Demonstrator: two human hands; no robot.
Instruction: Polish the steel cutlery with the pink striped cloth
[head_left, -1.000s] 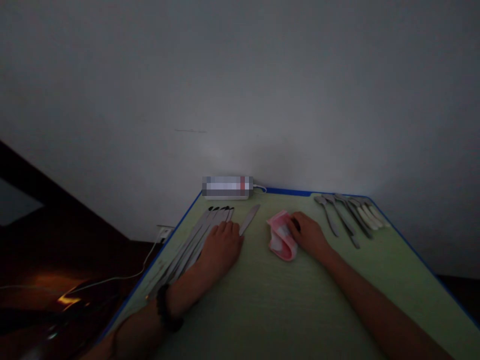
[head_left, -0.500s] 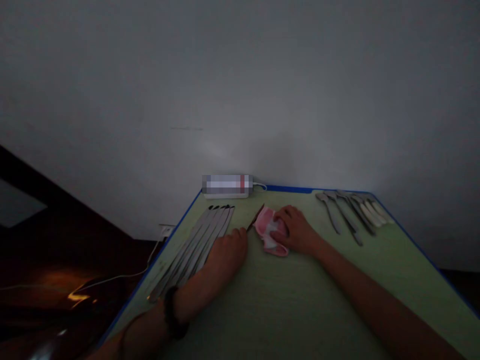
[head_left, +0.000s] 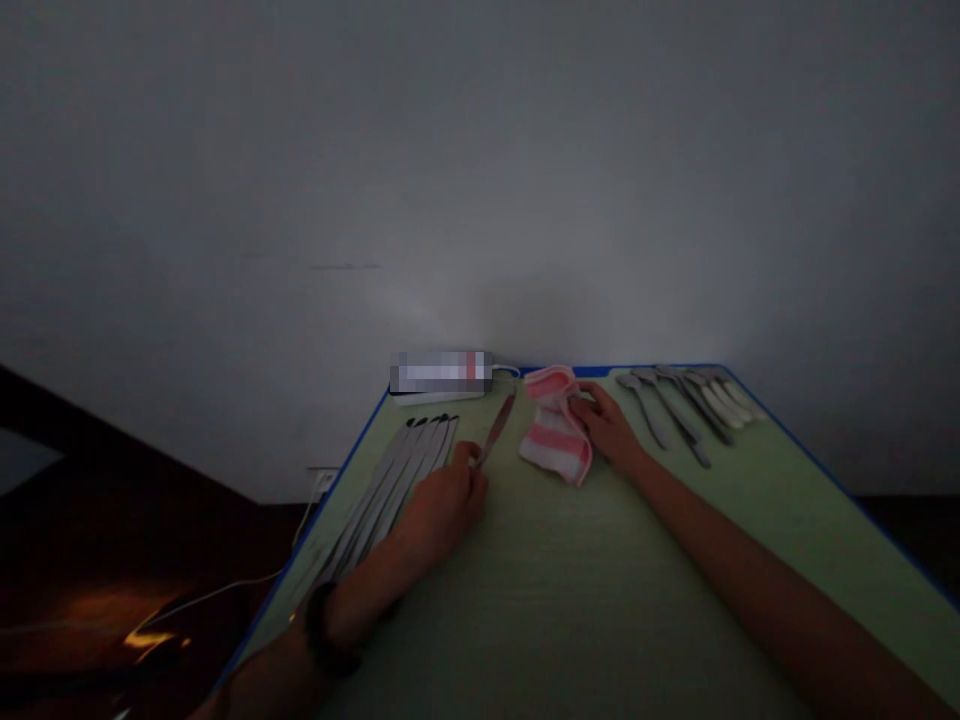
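My left hand (head_left: 446,497) is closed around the handle of a table knife (head_left: 498,430), whose blade points up and away to the right. In my right hand (head_left: 607,425) is a pink-and-white striped cloth (head_left: 556,430), pinched at its right edge and hanging partly unfolded, apart from the blade. Beside and partly behind my left hand, several knives (head_left: 397,480) lie side by side in a slanted row; my forearm hides their near ends.
At the table's far right lie several spoons and forks (head_left: 667,405), and pale-handled pieces (head_left: 724,402) beside them. A white box-like device (head_left: 439,378), partly blurred out, stands at the back left with a cable. The green table (head_left: 570,590) has a blue edge and meets a wall.
My right hand has lifted the cloth away from the knife, and the cloth has opened out from a bunch. The knife is now more visible in my left hand. The view has shifted slightly.
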